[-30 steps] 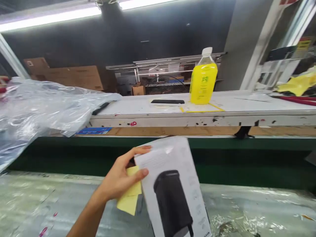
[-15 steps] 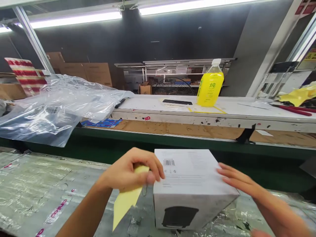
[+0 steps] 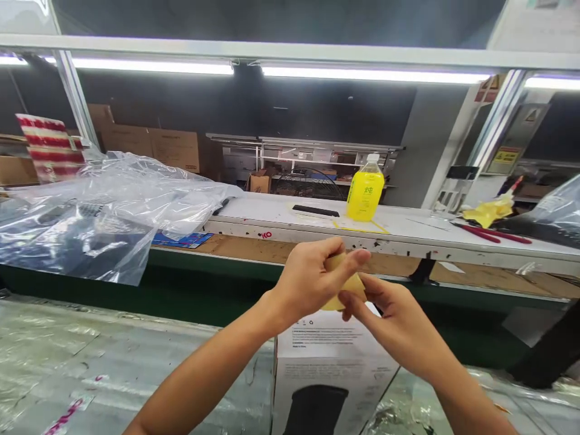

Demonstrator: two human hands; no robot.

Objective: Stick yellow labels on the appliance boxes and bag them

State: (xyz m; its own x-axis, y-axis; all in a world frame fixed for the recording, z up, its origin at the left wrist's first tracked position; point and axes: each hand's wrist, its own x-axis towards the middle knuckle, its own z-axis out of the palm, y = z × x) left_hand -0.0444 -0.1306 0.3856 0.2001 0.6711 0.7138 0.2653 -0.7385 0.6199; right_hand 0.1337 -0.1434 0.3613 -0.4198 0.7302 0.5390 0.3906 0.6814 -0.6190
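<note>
My left hand (image 3: 308, 278) is closed on a pale yellow sheet of paper (image 3: 334, 302), its thumb pointing up to the right. From the other side, my right hand (image 3: 392, 311) pinches the sheet's right end between thumb and fingers. Part of the sheet is hidden behind my fingers. Just below both hands stands a white carton (image 3: 328, 365) with small printed text and a dark container pictured on its front. My hands hide part of the carton's top.
A plastic-covered work surface (image 3: 181, 368) surrounds the carton. Behind is a white shelf (image 3: 272, 210) bearing a bottle of yellow liquid (image 3: 365, 190), a black strip (image 3: 316, 211) and red-handled pliers (image 3: 493, 232). Clear plastic bags (image 3: 122, 187) hang over its left end.
My right hand has left the carton's side and now grips the yellow sheet together with my left hand. Both hands have come together above the carton. The view has shifted.
</note>
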